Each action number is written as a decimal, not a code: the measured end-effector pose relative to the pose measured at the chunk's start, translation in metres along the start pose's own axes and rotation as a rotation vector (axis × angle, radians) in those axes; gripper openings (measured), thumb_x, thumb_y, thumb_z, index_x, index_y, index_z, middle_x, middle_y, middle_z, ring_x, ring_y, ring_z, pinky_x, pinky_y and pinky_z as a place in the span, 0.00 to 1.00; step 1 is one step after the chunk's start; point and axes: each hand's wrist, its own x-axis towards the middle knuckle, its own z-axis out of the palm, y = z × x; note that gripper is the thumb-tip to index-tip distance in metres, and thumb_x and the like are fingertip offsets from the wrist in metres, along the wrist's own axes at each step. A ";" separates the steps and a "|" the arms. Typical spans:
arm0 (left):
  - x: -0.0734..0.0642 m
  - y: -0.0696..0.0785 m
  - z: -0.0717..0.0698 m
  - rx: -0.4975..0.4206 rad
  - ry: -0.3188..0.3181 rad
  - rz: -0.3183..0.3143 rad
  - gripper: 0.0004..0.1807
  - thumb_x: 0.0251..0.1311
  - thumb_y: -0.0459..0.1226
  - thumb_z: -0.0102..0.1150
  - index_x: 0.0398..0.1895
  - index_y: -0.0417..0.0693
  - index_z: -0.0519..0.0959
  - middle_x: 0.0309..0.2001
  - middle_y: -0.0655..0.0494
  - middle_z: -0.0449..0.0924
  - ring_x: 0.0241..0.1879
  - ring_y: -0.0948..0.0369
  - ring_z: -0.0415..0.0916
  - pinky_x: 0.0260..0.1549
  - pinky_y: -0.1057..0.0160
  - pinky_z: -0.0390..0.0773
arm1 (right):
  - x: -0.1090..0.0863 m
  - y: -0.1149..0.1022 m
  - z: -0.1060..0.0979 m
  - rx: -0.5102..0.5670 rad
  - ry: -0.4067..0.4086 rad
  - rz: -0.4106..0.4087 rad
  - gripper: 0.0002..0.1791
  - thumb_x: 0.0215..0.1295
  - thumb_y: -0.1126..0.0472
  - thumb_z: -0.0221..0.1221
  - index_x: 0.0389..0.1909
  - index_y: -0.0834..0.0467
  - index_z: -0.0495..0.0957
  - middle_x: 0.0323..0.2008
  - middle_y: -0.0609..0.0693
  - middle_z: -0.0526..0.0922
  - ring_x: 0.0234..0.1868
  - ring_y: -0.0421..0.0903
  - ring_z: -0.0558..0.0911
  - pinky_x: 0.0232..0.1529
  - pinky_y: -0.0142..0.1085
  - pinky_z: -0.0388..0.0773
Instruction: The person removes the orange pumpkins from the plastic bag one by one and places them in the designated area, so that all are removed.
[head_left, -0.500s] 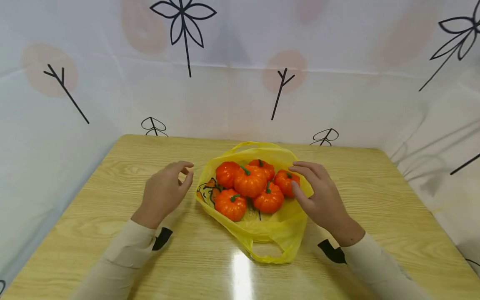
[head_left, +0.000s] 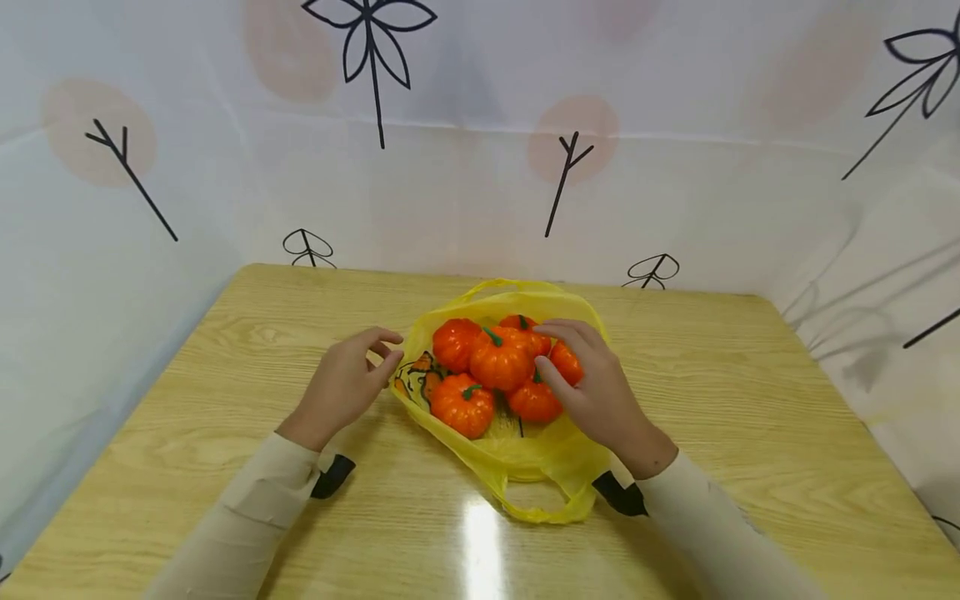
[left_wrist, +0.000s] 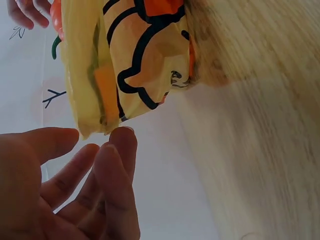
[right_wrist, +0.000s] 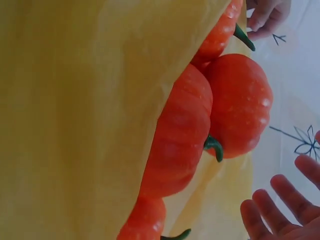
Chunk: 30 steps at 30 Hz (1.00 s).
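Observation:
A yellow plastic bag (head_left: 577, 467) with a printed side (left_wrist: 145, 55) lies on the table with its mouth spread wide. Several small orange pumpkins (head_left: 501, 360) with green stems are heaped inside it. My left hand (head_left: 343, 383) is at the bag's left rim. Its thumb and fingertips stand apart on either side of the rim's edge in the left wrist view. Over the right part of the heap hovers my right hand (head_left: 592, 387), fingers spread and holding nothing, hiding parts of the pumpkins on that side. In the right wrist view its fingers (right_wrist: 287, 195) are extended beside the bag's opening.
The light wooden table (head_left: 247, 350) reaches back to a white cloth backdrop (head_left: 465, 200) printed with black plant drawings and pale pink spots. One bag handle (head_left: 551, 515) lies toward the front edge, the other (head_left: 495, 285) at the back.
My right hand has moved left, from the bag's right rim to over the pumpkins. My left hand has shifted slightly right, up to the bag's left rim.

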 end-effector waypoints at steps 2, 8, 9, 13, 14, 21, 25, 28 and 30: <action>0.000 -0.003 0.002 -0.063 -0.041 -0.029 0.16 0.73 0.44 0.55 0.58 0.51 0.77 0.45 0.48 0.84 0.27 0.58 0.81 0.24 0.63 0.79 | 0.001 0.000 0.003 0.018 -0.038 0.028 0.21 0.69 0.62 0.61 0.62 0.60 0.75 0.62 0.55 0.75 0.65 0.54 0.73 0.66 0.55 0.72; 0.000 -0.015 0.005 -0.284 -0.149 -0.125 0.15 0.74 0.47 0.53 0.54 0.50 0.74 0.45 0.45 0.77 0.29 0.52 0.83 0.23 0.56 0.83 | 0.004 0.002 0.010 0.057 -0.158 0.114 0.28 0.73 0.54 0.58 0.71 0.54 0.67 0.71 0.55 0.67 0.72 0.56 0.65 0.70 0.60 0.65; 0.000 -0.017 0.006 -0.305 -0.158 -0.134 0.15 0.74 0.48 0.53 0.53 0.50 0.74 0.46 0.45 0.76 0.30 0.52 0.83 0.23 0.56 0.84 | 0.005 0.003 0.011 0.057 -0.173 0.125 0.29 0.74 0.53 0.57 0.72 0.53 0.66 0.72 0.54 0.66 0.73 0.56 0.64 0.71 0.60 0.64; 0.004 -0.023 0.005 -0.372 -0.191 -0.157 0.16 0.73 0.50 0.54 0.51 0.49 0.74 0.48 0.45 0.75 0.31 0.52 0.84 0.24 0.56 0.84 | 0.003 0.005 0.014 0.049 -0.231 0.156 0.32 0.74 0.49 0.57 0.75 0.48 0.61 0.76 0.51 0.60 0.76 0.56 0.59 0.72 0.62 0.60; 0.004 -0.024 0.005 -0.386 -0.198 -0.163 0.16 0.73 0.50 0.54 0.51 0.48 0.74 0.48 0.45 0.75 0.31 0.52 0.84 0.24 0.56 0.84 | 0.002 0.006 0.015 0.045 -0.245 0.160 0.33 0.74 0.49 0.57 0.76 0.48 0.61 0.76 0.51 0.59 0.77 0.56 0.58 0.72 0.62 0.60; 0.007 -0.029 0.005 -0.458 -0.238 -0.184 0.17 0.72 0.48 0.56 0.51 0.46 0.73 0.46 0.43 0.73 0.31 0.52 0.83 0.26 0.55 0.85 | -0.001 0.010 0.018 0.033 -0.321 0.183 0.37 0.72 0.46 0.59 0.77 0.47 0.58 0.79 0.51 0.55 0.78 0.59 0.55 0.73 0.66 0.54; 0.008 -0.030 0.006 -0.469 -0.272 -0.180 0.16 0.72 0.47 0.56 0.51 0.45 0.74 0.42 0.45 0.75 0.30 0.53 0.82 0.25 0.55 0.85 | -0.002 0.012 0.019 0.025 -0.331 0.156 0.37 0.71 0.48 0.61 0.77 0.47 0.59 0.78 0.53 0.56 0.78 0.58 0.56 0.74 0.65 0.53; 0.009 -0.031 0.007 -0.473 -0.299 -0.167 0.16 0.72 0.46 0.56 0.52 0.44 0.74 0.40 0.46 0.76 0.29 0.54 0.82 0.25 0.55 0.85 | -0.001 0.012 0.020 0.027 -0.326 0.136 0.36 0.71 0.51 0.61 0.76 0.47 0.60 0.77 0.54 0.57 0.77 0.57 0.58 0.75 0.65 0.51; 0.009 -0.033 0.008 -0.480 -0.315 -0.159 0.15 0.73 0.46 0.56 0.52 0.44 0.74 0.40 0.46 0.76 0.28 0.55 0.82 0.25 0.55 0.85 | -0.001 0.012 0.021 0.025 -0.322 0.126 0.36 0.70 0.52 0.62 0.76 0.48 0.60 0.77 0.54 0.58 0.77 0.57 0.59 0.75 0.64 0.52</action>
